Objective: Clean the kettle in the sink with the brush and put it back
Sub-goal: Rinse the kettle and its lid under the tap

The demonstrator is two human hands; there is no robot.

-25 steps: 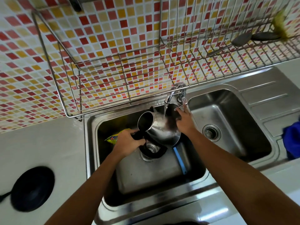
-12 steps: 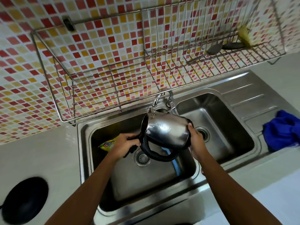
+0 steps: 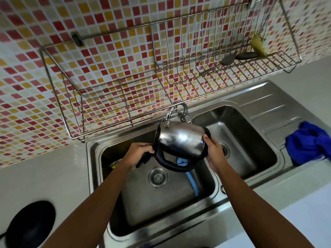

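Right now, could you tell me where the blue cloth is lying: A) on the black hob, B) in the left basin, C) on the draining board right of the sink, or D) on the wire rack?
C: the blue cloth lies bunched on the ribbed draining board, beyond the right basin.

The kettle (image 3: 180, 140) is between both hands, over the sink (image 3: 206, 183); the cloth (image 3: 309, 144) lies far right of the right hand (image 3: 214, 151).

brush (image 3: 191, 178) partly behind kettle (image 3: 180, 140), pan (image 3: 30, 228) cut off
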